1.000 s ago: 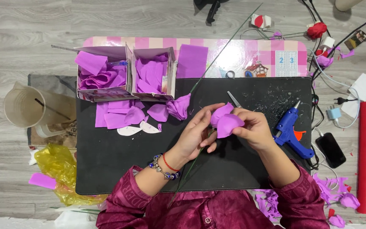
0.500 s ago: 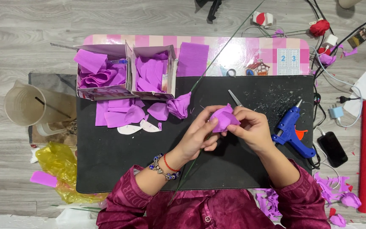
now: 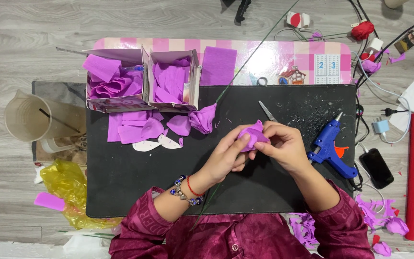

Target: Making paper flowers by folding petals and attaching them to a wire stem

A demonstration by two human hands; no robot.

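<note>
Both my hands meet over the middle of the black mat [image 3: 135,192]. My left hand [image 3: 228,156] and my right hand [image 3: 283,144] pinch a small purple crepe-paper flower bud [image 3: 251,134] between their fingertips. A thin green stem [image 3: 252,52] runs from under my left forearm up toward the top of the view. A finished purple paper flower [image 3: 203,118] lies on the mat to the left, beside loose purple petals [image 3: 142,127] and white petal templates [image 3: 156,143].
Two open boxes [image 3: 140,79] of purple paper stand at the mat's back left. Scissors [image 3: 266,111] lie behind my hands; a blue glue gun [image 3: 330,147] and a phone [image 3: 376,168] lie to the right. A plastic cup [image 3: 29,117] and a yellow bag [image 3: 68,187] sit left.
The purple piece has been folded tighter between my fingers, from a spread petal to a compact bud. My hands have stayed in the same place.
</note>
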